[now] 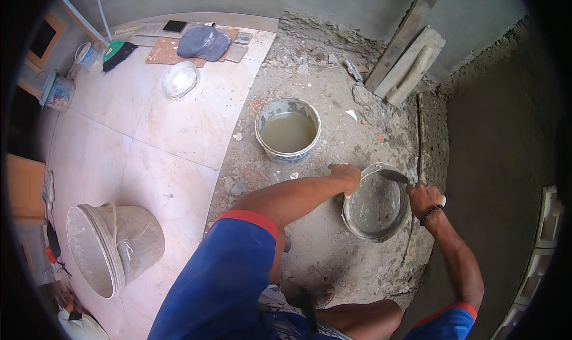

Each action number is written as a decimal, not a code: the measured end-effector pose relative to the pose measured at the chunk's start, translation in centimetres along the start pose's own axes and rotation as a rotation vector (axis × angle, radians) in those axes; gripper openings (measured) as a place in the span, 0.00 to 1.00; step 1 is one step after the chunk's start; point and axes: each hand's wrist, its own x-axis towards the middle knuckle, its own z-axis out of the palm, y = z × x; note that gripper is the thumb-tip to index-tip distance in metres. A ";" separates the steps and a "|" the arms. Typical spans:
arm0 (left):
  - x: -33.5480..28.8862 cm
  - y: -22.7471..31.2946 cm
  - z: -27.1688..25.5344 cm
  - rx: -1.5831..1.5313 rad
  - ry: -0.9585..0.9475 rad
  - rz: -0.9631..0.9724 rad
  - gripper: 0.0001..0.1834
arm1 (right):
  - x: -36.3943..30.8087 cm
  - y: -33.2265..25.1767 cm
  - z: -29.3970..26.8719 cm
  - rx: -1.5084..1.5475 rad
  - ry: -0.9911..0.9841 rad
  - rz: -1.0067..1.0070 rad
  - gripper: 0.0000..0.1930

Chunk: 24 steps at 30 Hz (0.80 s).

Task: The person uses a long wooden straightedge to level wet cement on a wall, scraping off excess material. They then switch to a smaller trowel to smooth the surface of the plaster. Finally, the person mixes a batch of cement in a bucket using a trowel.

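My left hand (pixel 345 178) is closed over the left rim of a round bucket (pixel 357 224) that holds wet grey mortar (pixel 376 204). In my right hand (pixel 425 199), at the bucket's right side, is the handle of a trowel (pixel 393 176). Its dark blade reaches inward over the bucket's far rim, above the mortar. A dark beaded bracelet (pixel 431 215) circles my right wrist. Farther off, left of the mortar bucket, stands a white bucket (pixel 288 156) partly filled with murky grey water.
Rough, broken concrete ground (pixel 316 221) meets pale tiles (pixel 179 131) on the left. A large bucket (pixel 140 244) lies tipped there. A white bowl (pixel 180 79), cap (pixel 204 44) and broom (pixel 117 54) are farther back. Wooden boards (pixel 411 60) lean on the far wall; dark plaster (pixel 488 149) covers the right wall.
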 end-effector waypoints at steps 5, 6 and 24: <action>-0.2 -0.1 0.6 -0.024 0.079 0.026 0.27 | 3.4 -2.2 5.2 0.008 -0.314 -0.098 0.09; 0.0 -0.4 0.9 -0.034 0.093 0.022 0.27 | 3.6 -2.2 5.3 0.018 -0.335 -0.099 0.09; -0.6 0.3 0.0 -0.027 0.054 0.010 0.27 | -4.1 -6.0 11.1 1.625 -0.615 0.439 0.16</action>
